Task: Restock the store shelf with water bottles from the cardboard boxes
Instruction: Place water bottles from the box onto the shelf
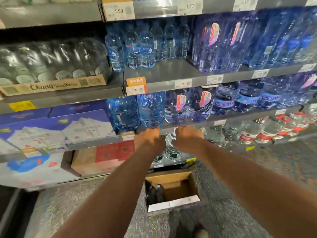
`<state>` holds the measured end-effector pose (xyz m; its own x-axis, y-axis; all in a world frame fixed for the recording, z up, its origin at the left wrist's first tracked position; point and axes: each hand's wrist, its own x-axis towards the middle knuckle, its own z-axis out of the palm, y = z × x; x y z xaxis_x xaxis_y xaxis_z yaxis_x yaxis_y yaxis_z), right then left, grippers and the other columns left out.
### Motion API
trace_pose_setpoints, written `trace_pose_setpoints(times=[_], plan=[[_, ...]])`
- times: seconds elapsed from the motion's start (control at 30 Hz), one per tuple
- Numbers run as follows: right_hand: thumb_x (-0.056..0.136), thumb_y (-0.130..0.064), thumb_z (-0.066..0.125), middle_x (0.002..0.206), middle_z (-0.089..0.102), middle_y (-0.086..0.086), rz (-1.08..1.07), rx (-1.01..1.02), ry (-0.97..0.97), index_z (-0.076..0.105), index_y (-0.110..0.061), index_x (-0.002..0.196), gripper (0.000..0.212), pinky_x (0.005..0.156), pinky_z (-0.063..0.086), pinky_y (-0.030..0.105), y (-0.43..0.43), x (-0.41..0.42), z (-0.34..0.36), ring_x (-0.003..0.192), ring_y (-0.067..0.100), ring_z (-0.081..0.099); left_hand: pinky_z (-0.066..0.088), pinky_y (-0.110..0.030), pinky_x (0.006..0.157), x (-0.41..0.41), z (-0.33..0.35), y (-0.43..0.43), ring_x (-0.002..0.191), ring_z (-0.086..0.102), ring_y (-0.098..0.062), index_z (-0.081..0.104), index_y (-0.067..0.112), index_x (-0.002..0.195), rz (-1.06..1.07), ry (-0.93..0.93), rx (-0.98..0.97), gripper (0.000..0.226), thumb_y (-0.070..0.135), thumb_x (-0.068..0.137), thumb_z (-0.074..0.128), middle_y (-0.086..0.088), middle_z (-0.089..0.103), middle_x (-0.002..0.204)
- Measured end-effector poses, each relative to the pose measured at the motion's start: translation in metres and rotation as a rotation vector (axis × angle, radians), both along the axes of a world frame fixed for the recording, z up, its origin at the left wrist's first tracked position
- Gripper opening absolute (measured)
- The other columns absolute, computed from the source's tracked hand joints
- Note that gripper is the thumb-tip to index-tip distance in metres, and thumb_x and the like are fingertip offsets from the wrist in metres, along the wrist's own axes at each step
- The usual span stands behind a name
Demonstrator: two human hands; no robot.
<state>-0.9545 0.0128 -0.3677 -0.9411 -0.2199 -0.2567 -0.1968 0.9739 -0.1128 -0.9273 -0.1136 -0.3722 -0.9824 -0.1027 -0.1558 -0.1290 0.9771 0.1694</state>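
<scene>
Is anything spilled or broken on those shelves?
Nothing looks spilled or broken. One bare patch shows on the middle shelf, between the small blue bottles and the big wrapped packs.

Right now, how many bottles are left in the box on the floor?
2 show, against the left wall of the cardboard box: a near bottle and a far bottle. More may be hidden.

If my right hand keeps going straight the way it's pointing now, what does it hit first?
Most likely the clear bottle just left of the right hand, which angles that way. Its fingers are hidden and the picture is blurred, so depth is uncertain.
</scene>
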Motion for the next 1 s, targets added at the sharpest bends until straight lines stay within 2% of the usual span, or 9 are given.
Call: trace_pose_setpoints(times=[0.1, 0.2, 0.37, 0.53, 0.6, 0.67, 0.87, 0.93, 1.0], plan=[[0.086, -0.025, 0.051, 0.118, 0.061, 0.01, 0.034, 0.025, -0.073, 0.06, -0.012, 0.108, 0.027, 0.081, 0.046, 0.032, 0.003, -0.007, -0.034, 0.11, 0.028, 0.058, 0.045, -0.037, 0.089, -0.002, -0.033, 0.004, 0.116, 0.054, -0.026, 0.056, 0.022, 0.118, 0.027, -0.05, 0.012, 0.033, 0.032, 0.086, 0.054, -0.003, 0.057, 0.124], [0.083, -0.021, 0.052, 0.106, 0.064, 0.011, 0.061, 0.031, -0.129, 0.06, -0.012, 0.091, 0.014, 0.072, 0.044, 0.031, 0.008, -0.018, -0.07, 0.104, 0.029, 0.061, 0.043, -0.039, 0.089, -0.013, -0.068, 0.01, 0.116, 0.053, -0.026, 0.053, 0.022, 0.12, 0.042, -0.155, 0.006, 0.033, 0.03, 0.088, 0.052, -0.003, 0.055, 0.125], [0.085, -0.026, 0.055, 0.107, 0.063, 0.007, 0.072, 0.003, -0.206, 0.06, -0.014, 0.107, 0.025, 0.068, 0.04, 0.03, 0.015, -0.044, -0.138, 0.098, 0.026, 0.061, 0.046, -0.042, 0.092, -0.036, -0.126, 0.019, 0.113, 0.053, -0.027, 0.051, 0.021, 0.122, 0.128, -0.288, 0.022, 0.034, 0.028, 0.088, 0.052, -0.005, 0.056, 0.123], [0.086, -0.027, 0.057, 0.112, 0.061, 0.005, 0.091, 0.024, -0.346, 0.059, -0.019, 0.106, 0.021, 0.07, 0.038, 0.03, 0.019, -0.068, -0.218, 0.104, 0.027, 0.06, 0.043, -0.036, 0.084, -0.051, -0.193, 0.024, 0.112, 0.054, -0.025, 0.048, 0.022, 0.127, 0.214, -0.381, 0.072, 0.038, 0.027, 0.089, 0.049, -0.005, 0.056, 0.125], [0.086, -0.031, 0.051, 0.104, 0.064, 0.006, 0.098, 0.01, -0.393, 0.058, -0.018, 0.098, 0.019, 0.068, 0.039, 0.029, 0.017, -0.068, -0.25, 0.097, 0.027, 0.062, 0.041, -0.034, 0.084, -0.051, -0.225, 0.023, 0.113, 0.054, -0.024, 0.049, 0.021, 0.128, 0.254, -0.414, 0.089, 0.04, 0.025, 0.088, 0.05, -0.005, 0.055, 0.127], [0.084, -0.029, 0.053, 0.096, 0.066, 0.007, 0.08, -0.02, -0.411, 0.06, -0.015, 0.1, 0.021, 0.064, 0.041, 0.027, 0.018, -0.063, -0.281, 0.09, 0.028, 0.063, 0.041, -0.033, 0.089, -0.049, -0.258, 0.021, 0.115, 0.053, -0.026, 0.052, 0.019, 0.126, 0.301, -0.458, 0.139, 0.039, 0.024, 0.087, 0.052, -0.008, 0.053, 0.128], [0.083, -0.026, 0.053, 0.092, 0.064, 0.007, -0.006, -0.023, -0.557, 0.061, -0.013, 0.092, 0.018, 0.065, 0.045, 0.029, 0.002, -0.049, -0.379, 0.089, 0.029, 0.064, 0.045, -0.038, 0.092, -0.047, -0.36, 0.005, 0.113, 0.056, -0.03, 0.057, 0.02, 0.118, 0.313, -0.546, 0.214, 0.031, 0.027, 0.089, 0.049, -0.009, 0.061, 0.118], [0.082, -0.026, 0.055, 0.079, 0.062, 0.001, -0.042, -0.028, -0.6, 0.058, -0.014, 0.078, 0.013, 0.063, 0.046, 0.028, -0.007, -0.047, -0.41, 0.082, 0.027, 0.063, 0.047, -0.038, 0.091, -0.045, -0.391, -0.004, 0.111, 0.057, -0.03, 0.058, 0.019, 0.115, 0.348, -0.575, 0.252, 0.031, 0.02, 0.085, 0.051, -0.008, 0.063, 0.116], [0.082, -0.027, 0.057, 0.063, 0.049, -0.007, -0.065, -0.038, -0.591, 0.047, -0.018, 0.067, 0.021, 0.058, 0.041, 0.025, -0.013, -0.043, -0.441, 0.068, 0.021, 0.057, 0.048, -0.039, 0.091, -0.042, -0.423, -0.013, 0.108, 0.058, -0.031, 0.059, 0.018, 0.113, 0.376, -0.614, 0.284, 0.032, 0.015, 0.082, 0.052, -0.009, 0.063, 0.115]])
